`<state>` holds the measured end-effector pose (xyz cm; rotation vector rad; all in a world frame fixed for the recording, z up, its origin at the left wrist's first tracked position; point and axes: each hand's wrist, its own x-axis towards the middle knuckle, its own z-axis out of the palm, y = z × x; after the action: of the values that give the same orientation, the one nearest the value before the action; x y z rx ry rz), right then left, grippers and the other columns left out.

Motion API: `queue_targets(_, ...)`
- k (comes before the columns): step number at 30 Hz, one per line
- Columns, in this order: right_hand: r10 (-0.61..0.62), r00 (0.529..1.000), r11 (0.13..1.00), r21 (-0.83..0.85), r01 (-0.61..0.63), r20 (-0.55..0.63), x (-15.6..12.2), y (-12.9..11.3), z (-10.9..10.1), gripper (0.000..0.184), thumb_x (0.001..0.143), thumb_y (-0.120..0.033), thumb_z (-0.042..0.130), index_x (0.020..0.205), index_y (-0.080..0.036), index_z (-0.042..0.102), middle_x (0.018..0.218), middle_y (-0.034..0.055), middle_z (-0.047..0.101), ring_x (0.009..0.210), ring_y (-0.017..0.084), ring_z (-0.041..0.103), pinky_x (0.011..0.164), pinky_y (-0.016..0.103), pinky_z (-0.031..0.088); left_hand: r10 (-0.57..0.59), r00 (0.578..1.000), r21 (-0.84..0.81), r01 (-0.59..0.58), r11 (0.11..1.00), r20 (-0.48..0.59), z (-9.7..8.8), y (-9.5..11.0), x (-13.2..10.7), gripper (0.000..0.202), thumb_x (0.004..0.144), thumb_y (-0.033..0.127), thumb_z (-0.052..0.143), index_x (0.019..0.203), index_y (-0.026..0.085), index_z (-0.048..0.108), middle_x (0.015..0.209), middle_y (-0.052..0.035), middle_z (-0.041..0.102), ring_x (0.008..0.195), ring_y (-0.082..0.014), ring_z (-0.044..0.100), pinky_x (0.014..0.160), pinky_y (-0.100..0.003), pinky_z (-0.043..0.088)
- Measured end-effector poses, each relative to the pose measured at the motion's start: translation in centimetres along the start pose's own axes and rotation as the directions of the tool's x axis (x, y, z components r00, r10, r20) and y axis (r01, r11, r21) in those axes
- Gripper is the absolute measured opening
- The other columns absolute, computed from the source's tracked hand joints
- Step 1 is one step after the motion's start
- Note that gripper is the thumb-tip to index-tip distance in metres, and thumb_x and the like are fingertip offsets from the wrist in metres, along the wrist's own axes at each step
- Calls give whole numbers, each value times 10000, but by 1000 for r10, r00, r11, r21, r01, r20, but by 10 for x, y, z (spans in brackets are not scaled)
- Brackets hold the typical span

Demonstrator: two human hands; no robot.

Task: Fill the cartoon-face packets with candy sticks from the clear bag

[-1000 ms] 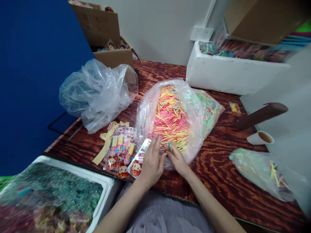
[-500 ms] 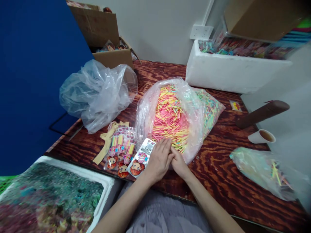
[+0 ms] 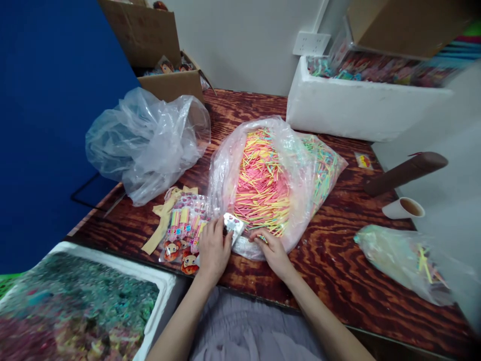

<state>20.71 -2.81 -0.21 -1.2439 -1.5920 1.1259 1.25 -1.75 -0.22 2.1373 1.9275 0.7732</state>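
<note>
In the head view, a pale grey wall (image 3: 233, 45) stands behind a dark red-brown desk (image 3: 330, 281) with a streaked wood grain, and a blue panel (image 3: 56, 125) fills the left side. At the back are an open brown cardboard box (image 3: 171, 86) and a long white foam box (image 3: 361, 108); a crumpled clear plastic bag (image 3: 154, 145) lies to the left.

Mid-desk sits a wide-open translucent plastic bag (image 3: 221, 183) filled with thin pink and yellow sticks (image 3: 261, 193). At its near edge, the left hand (image 3: 214, 253) appears to pinch a small silvery-white printed pouch (image 3: 233, 224) between thumb and fingers, covering much of it. The right hand (image 3: 276, 253), just beside the pouch, has its fingertips closed on a short bunch of thin multicoloured sticks (image 3: 263, 238), whose ends show between the fingers. Flat clear printed packets (image 3: 178, 233) lie left of the left hand, next to a pale yellow cloth strip (image 3: 161, 230).

Handling them well calls for a firm but light pinch, with the bunch's ends even, since such thin sticks could slip or snap. The pouch is best gripped low, without creasing it; whether its mouth is open cannot be told.
</note>
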Motion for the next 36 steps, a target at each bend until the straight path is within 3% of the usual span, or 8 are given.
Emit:
queue_targets(7,-41,999,998,-40,41,3,2,4,2,196,949,-313,492,878,-209,642,857,43,659,872,205,606,819,304,426,-106,992,-81,100,992,-71,3,2,4,483,841,310,611,1286,174,482,1038,-112,573,984,-288,558,844,-412,473)
queue_targets(11,-48,999,998,-36,48,5,1,5,2,201,957,-318,484,905,-209,645,867,49,657,877,204,609,820,304,428,-147,984,-173,128,976,-101,5,-1,4,310,855,259,581,1154,181,549,907,-66,583,875,-249,571,806,-372,463)
queue_targets(15,-56,998,998,-30,56,8,0,6,1,211,960,-320,478,891,-208,642,867,50,657,877,204,607,821,305,428,-113,982,-231,76,970,-150,5,-6,5,100,890,239,529,946,193,599,869,-49,627,841,-219,591,777,-329,451)
queue_targets(19,-61,998,998,-24,61,13,0,8,1,212,962,-313,476,896,-207,648,874,51,658,888,204,606,832,306,427,-45,991,-180,21,983,-130,1,-10,9,161,916,208,476,851,188,622,816,-51,643,801,-212,600,751,-317,441)
queue_targets(24,-61,998,998,-18,61,12,0,9,1,210,959,-310,481,894,-208,652,878,52,660,885,202,612,834,303,432,-13,1000,-172,9,985,-23,-10,-7,20,257,924,176,414,981,190,664,919,-75,627,852,-217,592,746,-316,438)
queue_targets(28,-62,998,998,-17,62,-1,0,10,1,206,956,-310,486,895,-209,654,878,52,668,891,205,617,832,303,440,-75,996,-295,57,954,-51,-22,-7,27,260,911,198,444,1054,200,661,922,-57,610,874,-201,587,781,-308,436)
queue_targets(32,-55,998,998,-24,55,-8,0,10,1,204,953,-299,490,893,-209,662,885,54,673,888,204,621,833,305,441,-323,946,-589,270,762,16,-27,-16,30,133,793,300,652,844,178,668,770,-5,641,732,-161,588,705,-269,440)
queue_targets(36,-54,999,998,-15,54,-6,0,7,1,201,953,-301,492,905,-212,666,880,52,674,888,203,623,832,306,443,-514,836,-863,394,318,192,-28,-21,30,257,654,358,778,796,167,681,714,28,654,662,-114,570,647,-219,434)
